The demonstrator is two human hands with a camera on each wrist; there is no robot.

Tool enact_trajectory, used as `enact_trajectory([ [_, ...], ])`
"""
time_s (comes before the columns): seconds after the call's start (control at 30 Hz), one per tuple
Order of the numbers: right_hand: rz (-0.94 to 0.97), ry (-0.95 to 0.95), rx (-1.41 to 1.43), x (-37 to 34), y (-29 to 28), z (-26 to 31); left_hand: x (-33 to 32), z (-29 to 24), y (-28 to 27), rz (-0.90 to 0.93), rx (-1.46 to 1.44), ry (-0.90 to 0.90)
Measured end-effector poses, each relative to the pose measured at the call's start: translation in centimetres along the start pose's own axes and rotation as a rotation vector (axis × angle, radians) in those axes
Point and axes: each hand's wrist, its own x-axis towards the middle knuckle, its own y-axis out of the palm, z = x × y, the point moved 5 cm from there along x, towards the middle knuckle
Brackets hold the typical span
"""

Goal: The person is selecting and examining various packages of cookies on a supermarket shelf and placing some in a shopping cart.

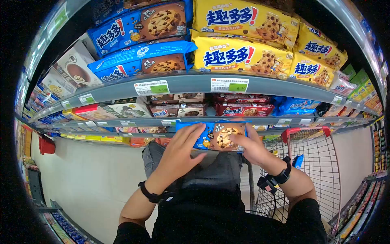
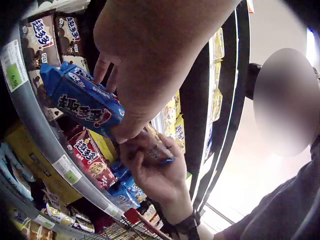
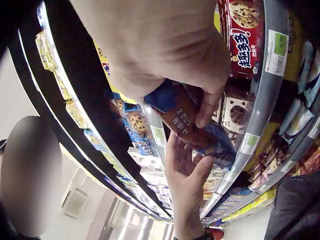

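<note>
A blue and brown packet of chocolate-chip cookies (image 1: 224, 137) is held level in front of the person's lap, between both hands. The left hand (image 1: 178, 148) spans its left part, fingers over the blue wrapper and thumb by the lower edge. At the other end, the right hand (image 1: 256, 148) grips the packet with the thumb across its brown front. In the left wrist view the blue wrapper (image 2: 87, 102) runs past the left hand's fingers and thumb. The right wrist view shows the brown wrapper (image 3: 187, 120) under the right hand's fingers.
Blue cookie packets (image 1: 142, 61) and yellow ones (image 1: 243, 55) fill the upper shelf, above price tags (image 1: 229, 85). Dark red packets (image 1: 243, 109) lie one shelf lower. A wire shopping cart (image 1: 317, 162) with a red handle stands at the right, holding a small blue packet (image 1: 298, 161).
</note>
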Motion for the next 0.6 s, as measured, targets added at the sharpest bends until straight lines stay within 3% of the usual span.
enact_trajectory([
  [0.1, 0.163, -0.076, -0.043, -0.7, 1.0, 0.8, 0.5, -0.1, 0.4, -0.031, 0.029, -0.003],
  [0.2, 0.296, -0.197, -0.329, -1.7, 2.3, 1.8, 0.8, -0.3, 0.3, 0.0, 0.047, -0.029],
  [0.23, 0.299, -0.2, -0.324, -1.8, 2.5, 1.8, 0.7, 0.0, 0.4, 0.018, -0.016, -0.06],
  [0.3, 0.499, -0.247, 0.016, -2.1, 3.6, 2.4, 0.3, 0.8, 0.5, 0.039, -0.069, -0.089],
  [0.37, 0.48, -0.285, 0.037, -2.0, 2.9, 2.9, -0.7, 1.8, -0.1, -0.157, -0.145, 0.06],
  [0.4, 0.452, -0.216, -0.003, -1.5, 2.3, 2.2, -0.8, 1.9, -0.9, -0.318, -0.246, 0.176],
  [0.43, 0.425, -0.147, -0.04, -1.0, 1.8, 1.4, -1.2, 1.3, -1.3, -0.378, -0.094, 0.171],
  [0.5, 0.45, -0.112, -0.023, -0.9, 2.1, 0.8, -3.0, 0.5, -2.2, -0.547, -0.261, 0.294],
  [0.57, 0.648, 0.114, 0.061, -2.0, 3.5, 0.1, -3.7, 0.2, -0.2, -0.576, -0.292, 0.325],
  [0.6, 0.681, 0.138, 0.096, -2.3, 4.0, -0.1, -3.9, 0.1, 1.0, -0.617, -0.33, 0.35],
])
